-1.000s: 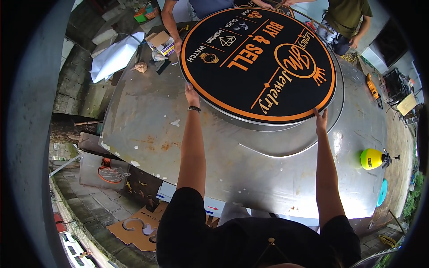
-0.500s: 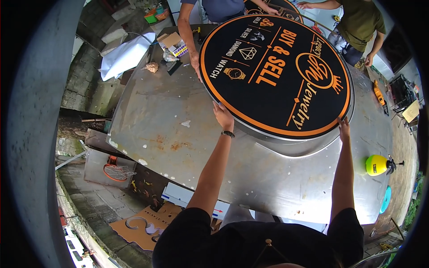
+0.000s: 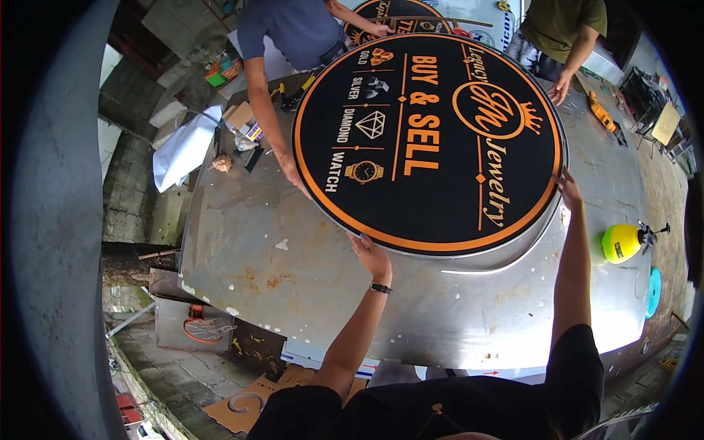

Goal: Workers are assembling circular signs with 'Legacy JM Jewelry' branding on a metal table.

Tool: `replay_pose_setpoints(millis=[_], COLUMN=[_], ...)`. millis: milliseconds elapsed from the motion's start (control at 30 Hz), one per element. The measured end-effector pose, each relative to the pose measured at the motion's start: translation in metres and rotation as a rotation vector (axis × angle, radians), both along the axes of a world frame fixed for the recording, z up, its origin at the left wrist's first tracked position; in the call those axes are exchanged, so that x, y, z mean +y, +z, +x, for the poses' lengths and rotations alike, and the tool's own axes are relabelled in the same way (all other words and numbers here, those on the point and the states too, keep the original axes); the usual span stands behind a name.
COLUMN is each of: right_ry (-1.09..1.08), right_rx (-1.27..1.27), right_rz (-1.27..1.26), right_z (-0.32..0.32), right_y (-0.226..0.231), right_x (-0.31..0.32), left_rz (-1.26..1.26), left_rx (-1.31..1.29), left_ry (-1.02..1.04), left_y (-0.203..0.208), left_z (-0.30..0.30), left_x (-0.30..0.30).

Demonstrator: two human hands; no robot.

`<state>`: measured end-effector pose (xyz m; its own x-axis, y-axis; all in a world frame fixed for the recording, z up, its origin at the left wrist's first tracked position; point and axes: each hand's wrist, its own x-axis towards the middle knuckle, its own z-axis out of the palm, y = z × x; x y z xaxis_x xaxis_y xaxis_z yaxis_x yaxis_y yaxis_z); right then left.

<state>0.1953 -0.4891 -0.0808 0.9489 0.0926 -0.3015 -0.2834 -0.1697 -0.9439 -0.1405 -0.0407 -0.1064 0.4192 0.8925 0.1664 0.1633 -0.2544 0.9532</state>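
A large round black sign (image 3: pixel 433 198) with an orange border, lettering and small pictures is held slightly tilted over the metal table. My left hand (image 3: pixel 371 257) grips its near rim, the fingers partly hidden at the edge. On the right side of the rim, my right hand (image 3: pixel 568 191) is closed around the edge. A co-worker in a blue-grey shirt (image 3: pixel 293 33) has one hand (image 3: pixel 292 174) on the sign's left rim. Another person's hand (image 3: pixel 559 89), from an olive sleeve, is close to the far right rim. A thin curved pale strip (image 3: pixel 499 270) shows below the near edge.
The metal table (image 3: pixel 293 308) has rust stains and pale spots. A yellow sprayer bottle (image 3: pixel 620 243) and an orange power tool (image 3: pixel 601 112) are at right. An open box (image 3: pixel 240 117) lies at the far left. A second round sign (image 3: pixel 367 13) is behind.
The sign has shifted left and nearer to me and turned slightly, with both my hands still on its rim. The blue-grey-shirted person has moved left; the olive-shirted person's hand has come to the rim.
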Motion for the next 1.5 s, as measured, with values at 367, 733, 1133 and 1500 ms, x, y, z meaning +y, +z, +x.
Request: replay_pose_setpoints(millis=[367, 733, 1133, 1500], right_ry=[0.112, 0.139, -0.056, -0.430], right_rx=[-0.065, -0.064, -0.049, -0.258], right_rz=[0.030, -0.097, -0.026, -0.685], right_z=[0.006, -0.003, -0.012, -0.009], right_y=[0.003, 0.020, 0.027, 0.021], right_x=[0.013, 0.021, 0.050, 0.086], left_rz=[-0.123, 0.114, 0.337, 0.360], left_rx=[0.025, 0.311, 0.717, 0.747], left_ry=[0.067, 0.085, 0.138, 0.118], left_y=[-0.020, 0.031, 0.046, 0.048], left_z=[0.003, 0.074, 0.074, 0.076], left_x=[0.048, 0.196, 0.181, 0.172])
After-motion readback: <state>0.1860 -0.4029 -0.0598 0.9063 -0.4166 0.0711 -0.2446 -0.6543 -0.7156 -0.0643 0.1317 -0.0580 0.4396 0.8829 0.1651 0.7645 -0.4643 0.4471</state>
